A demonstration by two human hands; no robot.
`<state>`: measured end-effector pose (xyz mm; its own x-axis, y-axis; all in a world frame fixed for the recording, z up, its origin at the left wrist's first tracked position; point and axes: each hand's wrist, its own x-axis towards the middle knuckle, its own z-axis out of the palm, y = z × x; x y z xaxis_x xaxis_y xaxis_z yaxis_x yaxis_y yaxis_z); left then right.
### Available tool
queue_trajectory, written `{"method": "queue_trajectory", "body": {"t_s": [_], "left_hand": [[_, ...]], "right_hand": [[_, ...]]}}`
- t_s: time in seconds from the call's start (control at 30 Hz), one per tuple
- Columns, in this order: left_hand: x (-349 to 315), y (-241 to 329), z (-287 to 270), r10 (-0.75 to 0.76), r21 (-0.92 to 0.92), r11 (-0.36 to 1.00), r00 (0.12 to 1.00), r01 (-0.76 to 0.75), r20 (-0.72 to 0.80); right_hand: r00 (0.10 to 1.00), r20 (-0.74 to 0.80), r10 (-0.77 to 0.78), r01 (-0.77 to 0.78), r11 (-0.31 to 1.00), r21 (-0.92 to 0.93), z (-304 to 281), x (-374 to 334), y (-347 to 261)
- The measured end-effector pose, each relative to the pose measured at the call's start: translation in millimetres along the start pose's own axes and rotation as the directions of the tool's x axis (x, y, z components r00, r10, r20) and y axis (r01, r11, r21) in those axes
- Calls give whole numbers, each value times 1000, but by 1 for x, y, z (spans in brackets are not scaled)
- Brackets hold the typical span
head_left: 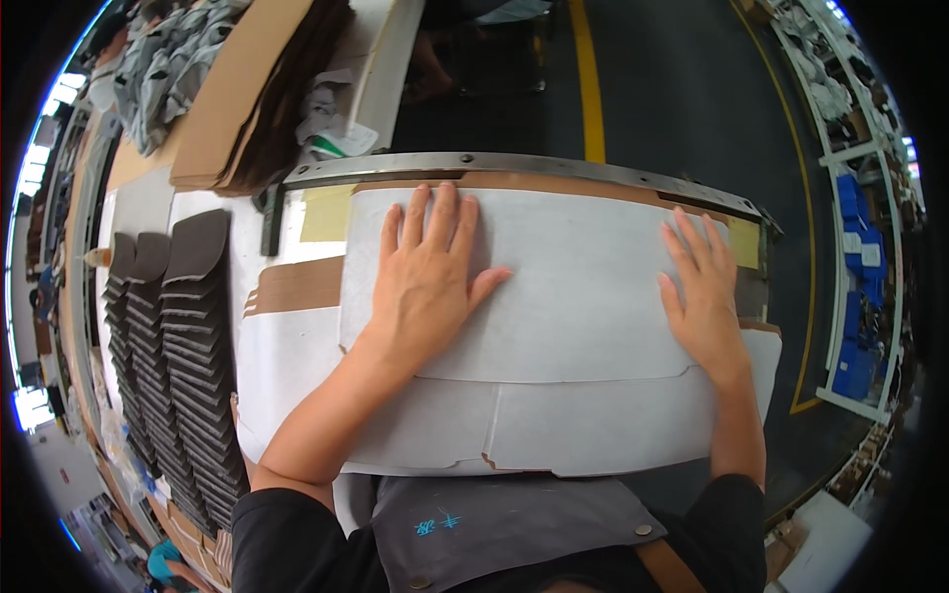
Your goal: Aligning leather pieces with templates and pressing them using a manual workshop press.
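Observation:
My left hand [431, 262] lies flat on a large white sheet [578, 287], its fingers spread toward the far edge and its thumb pointing right. On the sheet's right end rests my right hand [700, 287], fingers stretched out and slightly apart. Neither hand grips anything. A brown strip [554, 185] shows along the sheet's far edge, beside a long metal bar [534, 165] with screws in it. Under the top sheet lie more white-faced sheets [593, 425] with brown edges, reaching close to my apron [534, 524]. What the sheets are made of I cannot tell.
Overlapping dark grey flat pieces [198, 287] stand in rows on the left. Behind them is a pile of brown sheets [247, 99]. Pale yellow patches [328, 212] lie near the bar's ends. Blue bins [858, 257] sit on a white rack at the right, past the dark floor [672, 79].

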<state>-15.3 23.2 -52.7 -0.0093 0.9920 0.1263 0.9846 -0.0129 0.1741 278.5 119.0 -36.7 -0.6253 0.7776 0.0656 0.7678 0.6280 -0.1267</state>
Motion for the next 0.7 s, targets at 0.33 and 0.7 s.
{"method": "queue_trajectory", "body": {"t_s": [0.33, 0.7], "left_hand": [[1, -2, 3, 70, 26, 997, 996, -69, -49], [3, -9, 9, 98, 67, 993, 993, -94, -60]], "right_hand": [[995, -83, -47, 45, 999, -28, 10, 3, 0], [991, -104, -83, 70, 990, -124, 20, 7, -4]]}}
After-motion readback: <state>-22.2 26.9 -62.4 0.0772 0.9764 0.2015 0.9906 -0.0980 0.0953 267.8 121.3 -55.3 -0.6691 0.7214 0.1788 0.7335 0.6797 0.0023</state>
